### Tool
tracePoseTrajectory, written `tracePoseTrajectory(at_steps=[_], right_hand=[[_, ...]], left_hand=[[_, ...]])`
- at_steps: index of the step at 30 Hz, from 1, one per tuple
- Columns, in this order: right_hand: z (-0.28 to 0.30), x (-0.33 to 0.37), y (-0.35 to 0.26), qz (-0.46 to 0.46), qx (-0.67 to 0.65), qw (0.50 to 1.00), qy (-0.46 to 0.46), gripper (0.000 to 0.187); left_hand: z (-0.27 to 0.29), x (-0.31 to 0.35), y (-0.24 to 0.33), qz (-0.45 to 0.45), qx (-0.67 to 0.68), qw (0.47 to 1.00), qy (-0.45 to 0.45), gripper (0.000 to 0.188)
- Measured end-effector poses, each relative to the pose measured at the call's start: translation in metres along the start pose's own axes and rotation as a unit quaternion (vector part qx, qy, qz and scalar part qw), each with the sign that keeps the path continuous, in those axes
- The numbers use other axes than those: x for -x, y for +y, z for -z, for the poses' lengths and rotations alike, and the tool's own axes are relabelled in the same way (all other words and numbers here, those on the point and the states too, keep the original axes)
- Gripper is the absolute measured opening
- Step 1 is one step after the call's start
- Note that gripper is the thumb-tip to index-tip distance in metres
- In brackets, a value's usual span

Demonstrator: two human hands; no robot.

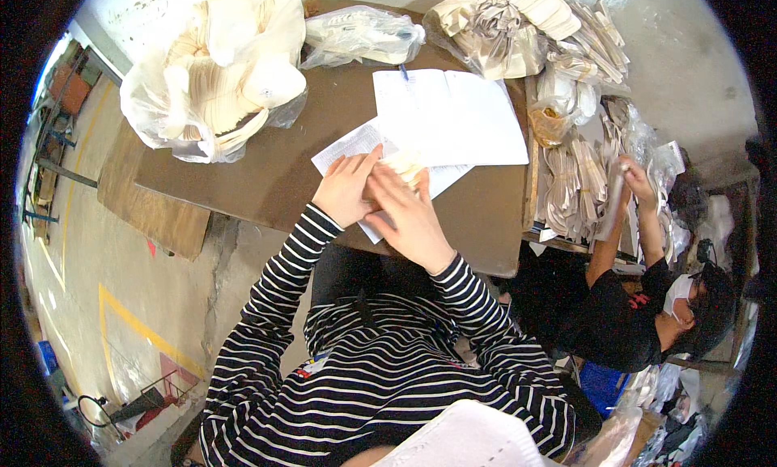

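Observation:
Over loose papers near the front edge of the brown table (267, 176), both my hands come together at a small stack of thin cream-coloured pieces (406, 166). My left hand (348, 190) closes at the left side of the stack, its fingertips close to my right fingers. My right hand (411, 220) lies across the near side, its fingers bent over the pieces and partly hiding them. A printed sheet (344, 146) sticks out under my left hand. Beyond, an opened white booklet or large paper (461, 115) lies flat, with a blue pen (404, 72) at its top edge.
At the back left stands a big clear bag of cream pieces (214, 87). Another plastic bag (364, 36) lies at the back middle. Bundled flat pieces (575, 180) crowd the right side, where a co-worker in black (623, 313) reaches in. A wooden board (154, 196) juts out left.

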State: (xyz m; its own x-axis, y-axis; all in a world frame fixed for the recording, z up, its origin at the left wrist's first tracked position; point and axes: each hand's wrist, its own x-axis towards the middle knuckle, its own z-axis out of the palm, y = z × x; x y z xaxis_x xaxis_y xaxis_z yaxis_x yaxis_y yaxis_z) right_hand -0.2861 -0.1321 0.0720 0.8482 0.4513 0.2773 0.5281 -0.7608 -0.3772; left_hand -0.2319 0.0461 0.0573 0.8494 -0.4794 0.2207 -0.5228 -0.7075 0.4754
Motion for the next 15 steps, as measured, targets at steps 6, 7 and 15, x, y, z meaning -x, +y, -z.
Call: tracePoseTrajectory(at_steps=[6,7,15], right_hand=[[0.001,0.024,0.051,-0.159,-0.322,0.904,0.232,0.088],[0.0,0.022,0.053,-0.18,-0.407,0.86,0.25,0.092],[0.016,0.02,0.055,-0.046,-0.214,0.97,0.102,0.078]], left_hand=[[-0.002,-0.006,0.021,-0.018,-0.043,0.998,-0.038,0.104],[-0.003,-0.005,0.021,-0.041,-0.032,0.998,-0.022,0.106],[0.0,-0.002,0.02,-0.06,-0.004,0.996,-0.07,0.107]])
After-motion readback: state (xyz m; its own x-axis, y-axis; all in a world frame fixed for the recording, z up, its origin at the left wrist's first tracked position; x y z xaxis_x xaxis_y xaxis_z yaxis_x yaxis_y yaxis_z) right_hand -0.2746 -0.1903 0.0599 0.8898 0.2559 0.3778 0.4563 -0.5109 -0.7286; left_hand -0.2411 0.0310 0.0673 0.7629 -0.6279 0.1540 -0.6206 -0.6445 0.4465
